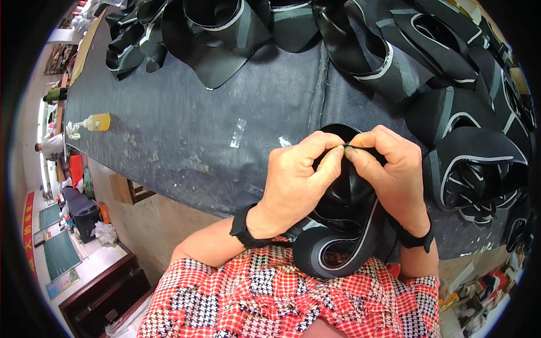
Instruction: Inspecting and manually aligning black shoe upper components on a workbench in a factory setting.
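We pinch the edge of one black piece (348,188) between the thumb and forefinger of our left hand (297,179) and right hand (393,176), the fingertips nearly meeting. The piece hangs below and between our hands, glossy in the middle, its lower end curling under them beside our checked shirt (242,301), with a pale strip (322,256) along the curl. Dark wristbands (242,228) circle both our wrists. Beyond our hands spreads the dark tabletop (186,112), a small clear scrap (238,133) to their left and a yellow bottle (99,122) lying farther left. More black pieces (472,160) crowd the table ahead of our hands and to their right.
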`<state>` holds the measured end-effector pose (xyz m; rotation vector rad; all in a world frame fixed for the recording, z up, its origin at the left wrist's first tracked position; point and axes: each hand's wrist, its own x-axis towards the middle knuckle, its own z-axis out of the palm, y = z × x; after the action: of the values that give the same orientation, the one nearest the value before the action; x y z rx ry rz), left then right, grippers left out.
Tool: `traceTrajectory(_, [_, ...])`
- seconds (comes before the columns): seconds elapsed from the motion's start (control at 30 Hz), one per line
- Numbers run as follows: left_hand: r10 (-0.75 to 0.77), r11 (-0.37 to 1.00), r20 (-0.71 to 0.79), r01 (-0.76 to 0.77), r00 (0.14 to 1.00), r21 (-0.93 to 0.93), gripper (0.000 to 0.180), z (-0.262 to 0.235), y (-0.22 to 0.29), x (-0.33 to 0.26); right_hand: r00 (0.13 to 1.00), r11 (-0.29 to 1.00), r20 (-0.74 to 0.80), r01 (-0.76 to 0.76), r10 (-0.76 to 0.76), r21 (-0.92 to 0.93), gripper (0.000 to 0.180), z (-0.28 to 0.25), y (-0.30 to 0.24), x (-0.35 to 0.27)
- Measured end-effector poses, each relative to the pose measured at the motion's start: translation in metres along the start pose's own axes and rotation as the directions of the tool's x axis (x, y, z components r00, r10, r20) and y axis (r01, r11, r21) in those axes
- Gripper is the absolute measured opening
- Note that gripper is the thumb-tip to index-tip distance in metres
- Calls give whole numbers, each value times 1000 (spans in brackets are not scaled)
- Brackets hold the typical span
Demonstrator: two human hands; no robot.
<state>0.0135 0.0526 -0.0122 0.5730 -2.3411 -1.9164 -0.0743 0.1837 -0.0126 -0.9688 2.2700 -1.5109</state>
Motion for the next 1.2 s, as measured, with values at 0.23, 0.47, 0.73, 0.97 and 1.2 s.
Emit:
traceTrajectory(0.23, [276,961,-221,-267,935,70,10,5,-2,-5,958,938,-116,-225,263,264,16,-1,-17,-6])
traceTrajectory(0.47, [299,950,-184,-311,936,-40,12,1,-5,-2,986,930,31,-163,162,329,15,-4,-13,0])
traceTrajectory(0.73, [247,965,-108,-254,963,-61,9,-2,-5,3,991,956,13,-132,134,260,12,-3,-7,3])
traceTrajectory(0.97, [296,953,-92,-300,951,-38,11,-1,-10,5,976,930,77,-219,205,294,10,-5,-7,7])
traceTrajectory(1.2, [195,960,166,-223,967,172,14,-20,2,18,955,905,189,-279,227,322,12,-5,0,9])
